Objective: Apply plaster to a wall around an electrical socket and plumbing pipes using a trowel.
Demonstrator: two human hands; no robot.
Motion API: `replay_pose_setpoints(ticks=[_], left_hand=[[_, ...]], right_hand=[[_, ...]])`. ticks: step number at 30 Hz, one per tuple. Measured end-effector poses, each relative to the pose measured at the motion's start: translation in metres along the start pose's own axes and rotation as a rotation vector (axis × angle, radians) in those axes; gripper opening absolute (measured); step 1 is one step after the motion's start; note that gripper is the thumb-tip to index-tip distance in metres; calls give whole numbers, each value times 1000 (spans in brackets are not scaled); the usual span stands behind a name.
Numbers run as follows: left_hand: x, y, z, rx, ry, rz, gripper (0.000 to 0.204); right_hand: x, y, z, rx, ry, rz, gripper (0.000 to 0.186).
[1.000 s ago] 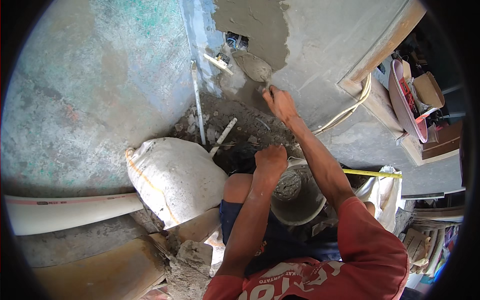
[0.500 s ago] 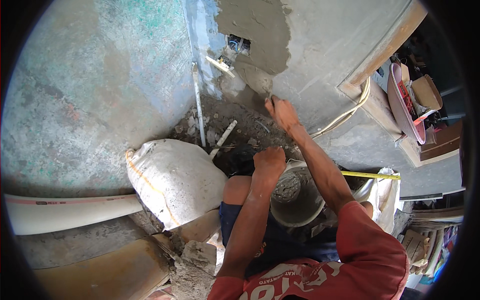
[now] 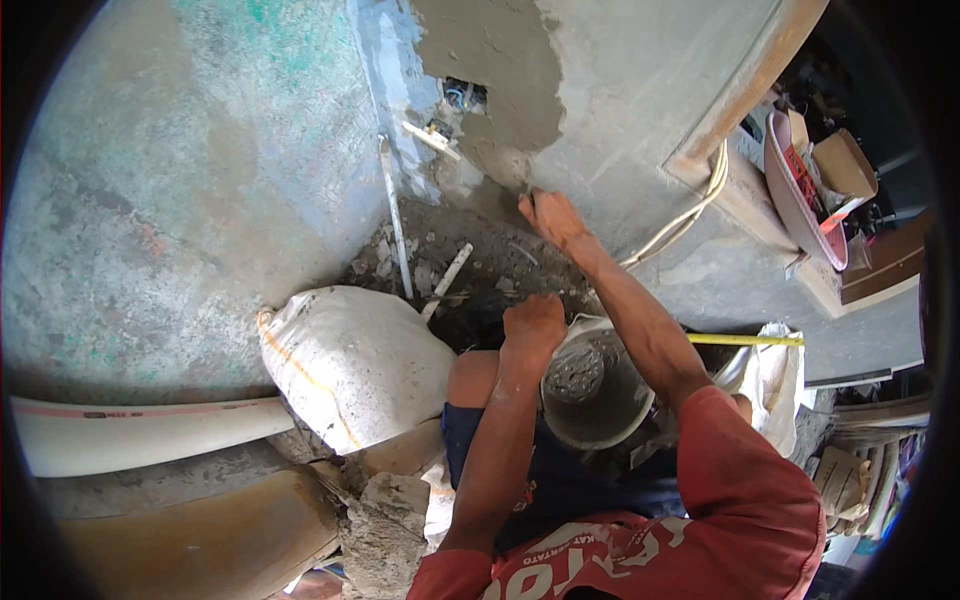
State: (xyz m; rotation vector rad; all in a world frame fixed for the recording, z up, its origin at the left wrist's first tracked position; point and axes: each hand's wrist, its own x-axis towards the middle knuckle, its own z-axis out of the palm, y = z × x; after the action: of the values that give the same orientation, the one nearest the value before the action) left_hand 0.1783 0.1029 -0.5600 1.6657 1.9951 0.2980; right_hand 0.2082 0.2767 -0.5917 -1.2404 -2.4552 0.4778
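My right hand (image 3: 556,222) is closed against the lower wall, at the bottom edge of a darker patch of damp grey plaster (image 3: 505,60). Whatever it grips is hidden under the fingers. In a fist, my left hand (image 3: 534,323) hovers by my knee and the left rim of a bucket (image 3: 626,408); I cannot make out anything inside it. Wet grey mortar (image 3: 576,374) lies in the bucket, between my forearms. Above the right hand, the wall has a square hole with wires (image 3: 464,94), and a white socket plate (image 3: 432,140) dangles next to it.
A full white sack (image 3: 355,365) sits left of my knee. Two pale pipes (image 3: 394,215) and rubble (image 3: 425,235) occupy the corner. Cables (image 3: 690,225) come out of the right wall. A yellow strip (image 3: 745,340) and a pink basin (image 3: 800,190) are at right.
The view has shifted a little, sliding the wall leftward. My right hand stays at the plaster's lower edge and my left fist keeps its place near the bucket.
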Motion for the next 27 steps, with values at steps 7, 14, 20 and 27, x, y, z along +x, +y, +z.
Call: replay_pose_setpoints(ticks=[7,14,20,27], left_hand=[[0,2,-2,-16,-49,-11,22],[3,1,3,-1,-23,11,22],[1,3,0,-5,-22,35,21],[7,0,5,2,-37,14,21]], right_hand=[[-5,-22,-35,-22,18,46,39],[-12,14,-28,-83,-174,-30,38],[-12,-12,-58,-5,-22,-1,37],[-12,24,-29,-155,-201,-54,38]])
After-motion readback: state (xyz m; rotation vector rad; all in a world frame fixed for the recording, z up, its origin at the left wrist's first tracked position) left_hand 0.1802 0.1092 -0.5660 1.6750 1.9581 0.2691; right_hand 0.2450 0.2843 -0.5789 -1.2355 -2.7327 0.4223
